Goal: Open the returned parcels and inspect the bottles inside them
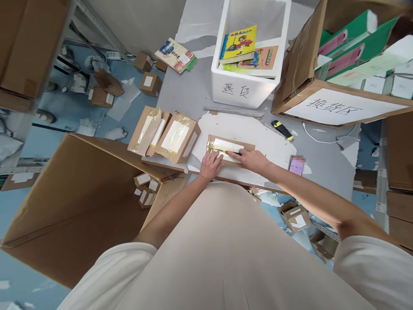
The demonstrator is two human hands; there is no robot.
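Note:
A small taped cardboard box (249,145) with a white label lies flat on the white sheet at the table's front edge. My left hand (211,165) presses on its near left part, fingers spread and holding nothing. Over the box's middle, my right hand (253,160) is closed around a slim dark cutter (239,153) with a red part. The cutter rests along the taped top; its tip is too small to make out. Left of it stand a taped carton (178,137) and thinner taped parcels (145,131).
Behind are a white foam bin (243,88) with books and a cardboard box (298,86) with green packages. A black-yellow utility knife (282,130) and a phone (296,165) lie to the right. A large open carton (80,193) stands at left. Books (176,55) lie at the back left.

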